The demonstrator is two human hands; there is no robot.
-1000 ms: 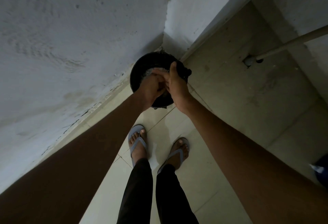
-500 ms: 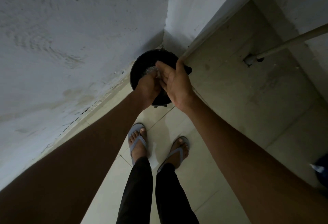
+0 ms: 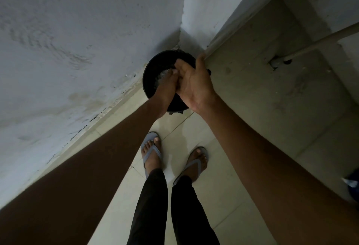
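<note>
Both released and grasping nothing, the left hand [image 3: 165, 91] and right hand [image 3: 194, 83] are seemingly rinsing over the black bucket [image 3: 150, 83] at twelve o'clock. Rubbing low inside its rim is likely limiting splashes.

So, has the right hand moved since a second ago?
Yes: the right hand has opened and shifted farther over the bucket, toward the wall corner.

Left forearm [image 3: 87, 167] and right forearm [image 3: 272, 157] bare, uncovered out to the frame edge. Left hand [image 3: 167, 89] and right hand [image 3: 194, 85] bare. Black narrow trousers [image 3: 153, 206] on both legs. Grey-blue left flip-flop [image 3: 149, 154] and right flip-flop [image 3: 191, 164], Y-shaped straps, toes showing.
</note>
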